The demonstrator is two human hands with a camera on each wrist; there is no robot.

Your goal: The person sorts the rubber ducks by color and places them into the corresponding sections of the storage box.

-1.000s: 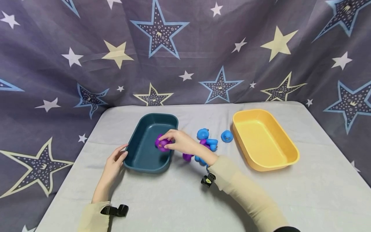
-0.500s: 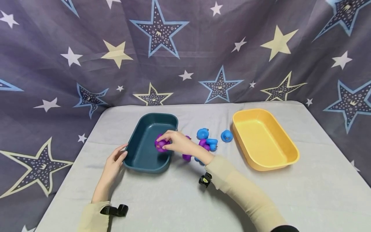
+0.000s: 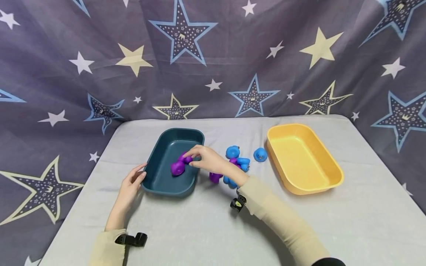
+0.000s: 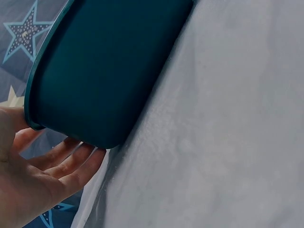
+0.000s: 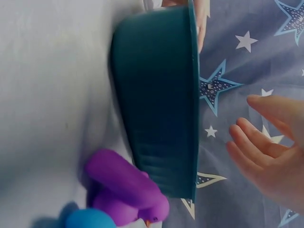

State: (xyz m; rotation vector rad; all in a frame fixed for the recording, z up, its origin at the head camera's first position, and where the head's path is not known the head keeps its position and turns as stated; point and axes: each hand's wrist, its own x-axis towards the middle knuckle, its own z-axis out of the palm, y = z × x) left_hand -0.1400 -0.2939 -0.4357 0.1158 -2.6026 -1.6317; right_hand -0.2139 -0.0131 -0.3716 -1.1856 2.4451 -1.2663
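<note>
In the head view, two purple toy ducks lie in the teal tray (image 3: 166, 184). The nearer purple duck (image 3: 178, 169) lies in the middle; the other purple duck (image 3: 187, 159) is partly hidden by my right hand (image 3: 208, 160). That hand hovers over the tray's right side, its thumb and fingers apart, and holds nothing in the right wrist view. My left hand (image 3: 131, 186) touches the tray's left rim. In the left wrist view, the fingers of my left hand (image 4: 42, 175) rest lightly against the tray's outer wall.
Right of the tray lie several blue ducks (image 3: 233, 152) and purple ducks (image 3: 215, 177), partly behind my right forearm. A single blue duck (image 3: 260, 154) sits beside the yellow tray (image 3: 337, 181). A starry curtain (image 3: 213, 51) hangs behind the table.
My right hand has let go of a purple duck, which now lies in the teal tray. Its fingers have spread and moved slightly up and right. My left hand has stayed put.
</note>
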